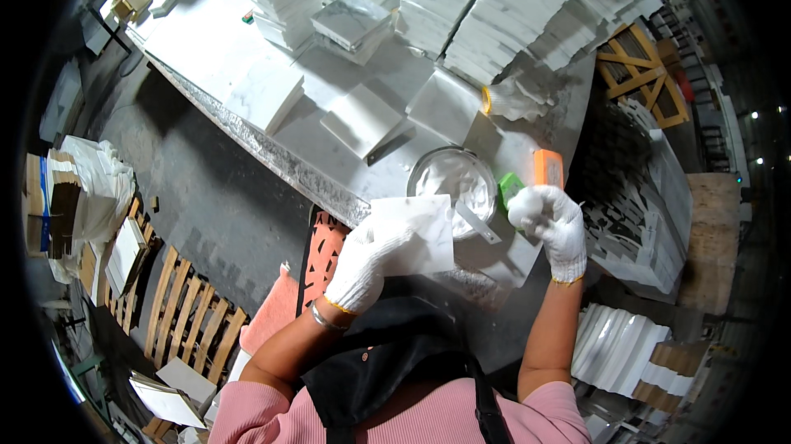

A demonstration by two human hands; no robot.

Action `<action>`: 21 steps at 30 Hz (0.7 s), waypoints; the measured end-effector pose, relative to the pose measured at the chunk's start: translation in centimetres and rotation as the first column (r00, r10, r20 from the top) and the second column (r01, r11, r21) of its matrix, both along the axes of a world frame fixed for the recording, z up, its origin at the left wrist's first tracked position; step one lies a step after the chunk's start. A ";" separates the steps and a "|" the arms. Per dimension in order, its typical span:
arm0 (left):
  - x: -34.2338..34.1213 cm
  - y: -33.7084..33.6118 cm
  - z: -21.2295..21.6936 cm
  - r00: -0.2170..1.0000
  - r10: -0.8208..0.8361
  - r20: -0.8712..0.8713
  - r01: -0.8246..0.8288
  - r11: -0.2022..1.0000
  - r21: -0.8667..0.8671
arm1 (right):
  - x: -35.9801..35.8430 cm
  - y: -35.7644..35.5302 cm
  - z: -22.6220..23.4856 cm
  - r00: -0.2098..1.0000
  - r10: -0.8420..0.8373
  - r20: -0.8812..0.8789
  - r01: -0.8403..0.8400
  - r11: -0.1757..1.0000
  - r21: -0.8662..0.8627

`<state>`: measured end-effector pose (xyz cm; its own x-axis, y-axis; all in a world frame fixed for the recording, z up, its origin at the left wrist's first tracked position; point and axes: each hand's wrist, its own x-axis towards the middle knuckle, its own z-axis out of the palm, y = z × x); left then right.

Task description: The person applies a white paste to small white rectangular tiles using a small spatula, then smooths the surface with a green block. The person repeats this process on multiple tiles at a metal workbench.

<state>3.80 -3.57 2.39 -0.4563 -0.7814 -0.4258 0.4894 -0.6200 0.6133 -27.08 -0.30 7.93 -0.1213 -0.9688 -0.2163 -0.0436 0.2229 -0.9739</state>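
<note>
One tile (432, 234) is sitting pinched in my left fingers (394, 240); right fingers (550, 207) are sitting curled, contents unclear. Guessing I'm steadying it, next move's probably needing a level hold.

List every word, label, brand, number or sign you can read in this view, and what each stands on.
No text is readable anywhere in view.
Orange rectangular block: any marks on it are too small and blurred to read.
Small green block: nothing legible.
White, grey-veined square tile in the white-gloved left hand: no lettering visible.
</note>
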 end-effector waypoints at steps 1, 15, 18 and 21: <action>0.0 0.0 -0.3 1.000 -0.002 -0.011 0.002 1.000 0.015 | -0.2 -0.4 -0.5 1.000 -0.022 -0.019 0.021 0.998 -0.062; 0.3 -1.3 0.8 1.000 -0.002 0.010 0.002 1.000 0.021 | -3.9 -11.6 -10.4 0.766 -0.107 -0.634 0.040 0.992 -0.120; 0.1 -1.4 0.9 1.000 -0.007 0.030 0.006 1.000 0.014 | -3.9 -11.8 -11.0 0.682 -0.038 -0.731 0.024 0.999 -0.029; 0.4 -1.4 0.0 0.998 -0.007 0.067 0.007 1.000 0.006 | -1.8 -10.0 -7.4 0.393 -0.244 -0.886 -0.073 0.953 -0.294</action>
